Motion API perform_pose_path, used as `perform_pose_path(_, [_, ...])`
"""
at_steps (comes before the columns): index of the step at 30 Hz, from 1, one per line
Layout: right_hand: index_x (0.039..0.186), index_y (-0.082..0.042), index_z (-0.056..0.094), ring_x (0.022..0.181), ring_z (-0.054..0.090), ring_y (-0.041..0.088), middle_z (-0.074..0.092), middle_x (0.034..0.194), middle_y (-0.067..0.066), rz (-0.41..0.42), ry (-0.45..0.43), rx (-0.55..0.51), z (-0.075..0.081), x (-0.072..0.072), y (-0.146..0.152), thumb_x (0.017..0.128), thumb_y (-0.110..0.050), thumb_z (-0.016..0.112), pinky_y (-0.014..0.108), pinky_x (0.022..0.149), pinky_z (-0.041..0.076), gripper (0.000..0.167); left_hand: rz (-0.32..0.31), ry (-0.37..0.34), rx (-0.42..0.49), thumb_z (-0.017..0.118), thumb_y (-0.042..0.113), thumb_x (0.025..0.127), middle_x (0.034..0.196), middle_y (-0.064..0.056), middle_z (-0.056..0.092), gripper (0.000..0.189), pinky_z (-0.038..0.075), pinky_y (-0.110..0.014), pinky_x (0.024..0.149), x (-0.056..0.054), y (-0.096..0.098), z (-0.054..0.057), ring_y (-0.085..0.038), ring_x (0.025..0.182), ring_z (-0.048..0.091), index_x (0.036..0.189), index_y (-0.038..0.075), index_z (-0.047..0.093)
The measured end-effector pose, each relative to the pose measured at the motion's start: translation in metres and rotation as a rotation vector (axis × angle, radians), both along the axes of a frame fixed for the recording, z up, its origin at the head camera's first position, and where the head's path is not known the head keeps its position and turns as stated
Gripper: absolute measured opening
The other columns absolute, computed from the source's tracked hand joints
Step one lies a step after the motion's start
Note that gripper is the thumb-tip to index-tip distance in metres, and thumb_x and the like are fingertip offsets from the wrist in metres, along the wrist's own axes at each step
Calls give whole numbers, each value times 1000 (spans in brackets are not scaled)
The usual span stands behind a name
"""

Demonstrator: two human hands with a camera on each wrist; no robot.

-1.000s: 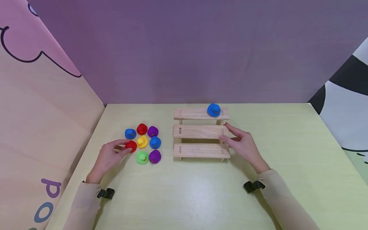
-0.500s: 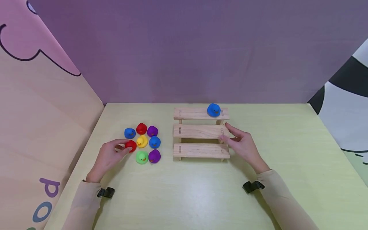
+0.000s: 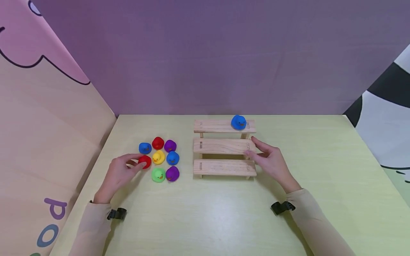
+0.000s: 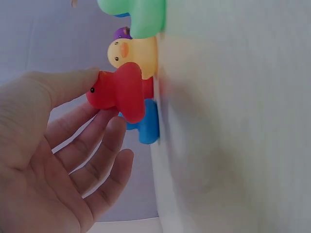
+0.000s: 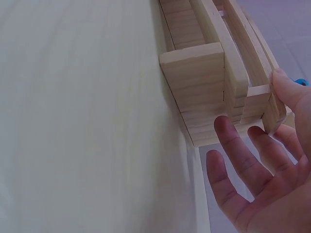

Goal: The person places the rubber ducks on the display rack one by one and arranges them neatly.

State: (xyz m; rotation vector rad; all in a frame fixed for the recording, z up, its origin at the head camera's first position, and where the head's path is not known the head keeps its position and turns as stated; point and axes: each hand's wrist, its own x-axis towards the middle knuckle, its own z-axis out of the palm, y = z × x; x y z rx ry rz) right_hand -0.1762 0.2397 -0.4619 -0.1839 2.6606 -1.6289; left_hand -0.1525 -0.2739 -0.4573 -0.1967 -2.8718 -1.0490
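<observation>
My left hand pinches a red rubber duck between thumb and fingers, at the left side of a group of ducks. In the left wrist view the red duck has its head held by the thumb, with the other fingers loosely bent. On the right, my right hand grips the right end of the middle step of a three-tier wooden stand. The right wrist view has the thumb over the stand's step and the fingers beneath it. A blue duck sits on the top step's right part.
Beside the left hand stand a blue duck, another red duck, a yellow duck, a green duck and several purple and blue ones. A purple wall rises behind the pale table.
My left hand has shifted very slightly left and away from me with the red duck, a little apart from the yellow one. The right hand and the stand look unchanged.
</observation>
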Motion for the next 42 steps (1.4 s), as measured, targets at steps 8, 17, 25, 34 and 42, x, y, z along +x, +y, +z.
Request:
perform_pose_path(8, [161, -13, 48, 101, 74, -3, 50, 162, 15, 4, 8, -12, -2, 0, 0, 101, -38, 75, 12, 86, 56, 70, 4, -23, 1, 77, 23, 98, 121, -18, 77, 39, 59, -32, 71, 2, 3, 10, -34, 95, 73, 131, 3, 74])
perform_pose_path(17, [161, -13, 47, 99, 72, -8, 49, 163, 15, 11, 9, -18, -2, 0, 1, 101, -38, 75, 12, 85, 57, 71, -12, 47, 5, 79, 21, 97, 115, -15, 79, 35, 61, -36, 77, 3, 12, 17, -31, 90, 75, 128, 5, 76])
perform_pose_path(25, [161, -14, 47, 99, 72, -8, 49, 163, 13, 16, 4, -35, -1, 0, 1, 101, -37, 76, 12, 85, 57, 70, -22, 54, 13, 79, 19, 98, 118, -14, 79, 35, 61, -43, 85, 1, 20, 22, -30, 98, 74, 130, 7, 76])
perform_pose_path(34, [161, -14, 47, 98, 72, -8, 50, 162, 14, 13, 0, -32, -3, -1, 1, 101, -38, 75, 12, 85, 57, 71, -44, 78, 52, 80, 20, 97, 118, -11, 79, 33, 60, -38, 85, -3, 31, 27, -28, 99, 74, 128, 9, 77])
perform_pose_path(42, [161, -12, 46, 99, 73, -7, 50, 161, 17, 24, 5, -53, -3, -1, 1, 101, -36, 75, 14, 84, 58, 71, -71, 99, 69, 82, 20, 96, 120, -11, 79, 33, 60, -41, 85, -8, 44, 35, -29, 99, 74, 126, 8, 78])
